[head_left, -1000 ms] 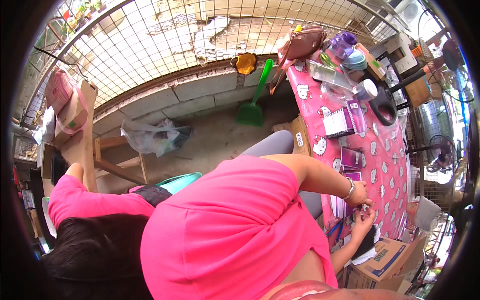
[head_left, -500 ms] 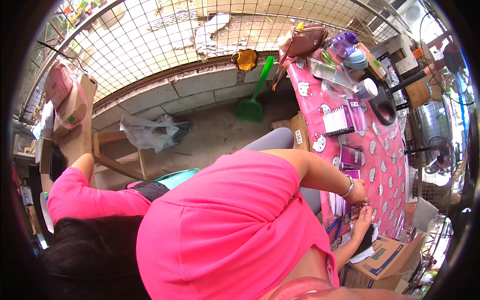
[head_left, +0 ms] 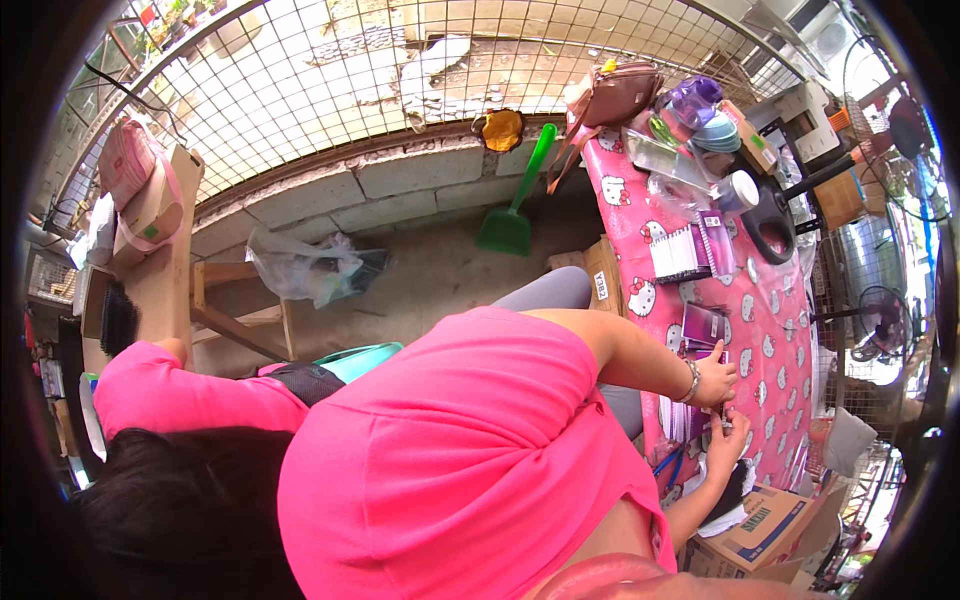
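Observation:
My left hand [head_left: 714, 381], with a bracelet at the wrist, lies over purple notebooks [head_left: 690, 418] on the pink patterned table cover [head_left: 770, 400]. Its thumb and fingers are spread apart. Close beside it, on the near side, my right hand [head_left: 733, 432] has its fingers bent together at the notebooks' edge; what they pinch is too small to make out. Another purple notebook [head_left: 704, 324] lies just beyond my left hand. Blue scissors-like handles [head_left: 668, 462] rest by the stack.
Farther along the table are spiral notebooks [head_left: 680, 254], a white-lidded tub [head_left: 737, 192], a black tape dispenser-like object [head_left: 770, 225] and a brown bag [head_left: 620, 92]. An open cardboard box [head_left: 758, 528] stands near my right forearm. Another person's pink sleeve [head_left: 190, 390] is at left; a green dustpan [head_left: 505, 230] stands on the floor.
My hands were close together at the notebooks' edge. The left hand has now spread over the notebooks, thumb lifted away; the right has shifted slightly. The view has tilted a little.

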`<state>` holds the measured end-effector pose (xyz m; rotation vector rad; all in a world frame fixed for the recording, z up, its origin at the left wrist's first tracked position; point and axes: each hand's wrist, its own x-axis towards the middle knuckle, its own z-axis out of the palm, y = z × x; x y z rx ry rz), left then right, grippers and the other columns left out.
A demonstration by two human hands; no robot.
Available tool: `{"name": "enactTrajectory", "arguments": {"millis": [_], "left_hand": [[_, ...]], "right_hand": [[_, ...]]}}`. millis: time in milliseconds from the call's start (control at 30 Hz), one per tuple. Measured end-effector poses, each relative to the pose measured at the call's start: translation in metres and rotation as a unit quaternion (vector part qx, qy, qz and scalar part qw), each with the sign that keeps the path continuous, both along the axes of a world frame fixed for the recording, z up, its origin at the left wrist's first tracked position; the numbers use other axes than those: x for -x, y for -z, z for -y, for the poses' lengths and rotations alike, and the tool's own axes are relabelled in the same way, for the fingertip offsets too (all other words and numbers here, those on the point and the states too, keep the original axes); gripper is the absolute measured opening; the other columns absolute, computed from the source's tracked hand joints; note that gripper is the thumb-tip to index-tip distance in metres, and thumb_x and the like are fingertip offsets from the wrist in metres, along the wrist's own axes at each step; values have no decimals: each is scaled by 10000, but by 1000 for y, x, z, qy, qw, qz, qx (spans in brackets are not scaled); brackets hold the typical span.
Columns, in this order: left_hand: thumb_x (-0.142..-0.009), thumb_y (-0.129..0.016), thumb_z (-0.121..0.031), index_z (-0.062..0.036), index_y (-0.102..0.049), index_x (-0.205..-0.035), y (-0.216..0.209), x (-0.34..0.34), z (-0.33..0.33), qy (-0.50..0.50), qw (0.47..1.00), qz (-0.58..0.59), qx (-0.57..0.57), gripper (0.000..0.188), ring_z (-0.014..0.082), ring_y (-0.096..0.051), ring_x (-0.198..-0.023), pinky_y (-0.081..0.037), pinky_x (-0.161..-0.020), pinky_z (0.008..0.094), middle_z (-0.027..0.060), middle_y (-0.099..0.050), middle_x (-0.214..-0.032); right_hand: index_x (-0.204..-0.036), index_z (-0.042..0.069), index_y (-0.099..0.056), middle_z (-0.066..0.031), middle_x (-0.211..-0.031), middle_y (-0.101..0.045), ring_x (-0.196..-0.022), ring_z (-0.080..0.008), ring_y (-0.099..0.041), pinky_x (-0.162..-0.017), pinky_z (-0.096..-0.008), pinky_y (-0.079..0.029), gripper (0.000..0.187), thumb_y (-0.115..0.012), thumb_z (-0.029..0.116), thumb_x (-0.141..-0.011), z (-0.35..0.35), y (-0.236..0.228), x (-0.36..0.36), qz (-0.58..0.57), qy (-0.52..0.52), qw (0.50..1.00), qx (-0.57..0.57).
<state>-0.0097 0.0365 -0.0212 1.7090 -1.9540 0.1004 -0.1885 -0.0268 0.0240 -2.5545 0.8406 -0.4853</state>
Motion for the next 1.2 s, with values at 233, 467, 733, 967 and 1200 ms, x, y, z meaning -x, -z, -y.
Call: {"name": "enactTrajectory", "arguments": {"millis": [233,467,733,967,1200], "left_hand": [[-849,-588,-351,-178,-643,-1040,12,1,3,9,1000,9,13,264,220,-490,-1138,-357,-931,681,60,-578,-1067],[-830,-610,-329,-177,-648,-1047,13,6,6,7,1000,13,10,267,219,-481,-1157,-353,-935,675,61,-579,-1095],[-886,-541,-294,-146,-598,-1121,-7,-2,-7,53,998,25,-38,283,230,-472,-1188,-340,-962,669,64,-565,-1116],[-852,-566,-313,-137,-590,-1127,5,-13,1,38,996,45,-61,327,233,-470,-1190,-362,-922,638,62,-569,-1147],[-872,-547,-303,-167,-591,-1142,3,-13,4,68,995,44,-62,305,224,-465,-1202,-379,-916,592,52,-565,-1175]], "right_hand": [[-1070,-35,-648,-197,-936,-634,-861,-315,-612,-785,-427,-465,296,-576,219,-936,-11,-5,-6,-47,23,997,54],[-1205,-40,-592,-215,-989,-686,-935,-292,-661,-882,-389,-475,402,-601,169,-861,-34,-37,-36,-198,42,975,-88],[-1240,19,-591,-92,-1130,-661,-962,-252,-621,-870,-391,-479,412,-481,306,-965,180,97,79,205,233,925,-218],[-1224,10,-577,-125,-1057,-654,-886,-264,-613,-828,-397,-485,421,-520,312,-936,123,192,41,-218,257,942,10],[-1233,18,-558,-115,-1026,-634,-856,-243,-603,-819,-373,-482,438,-531,326,-922,101,173,60,-232,286,924,100]]}}
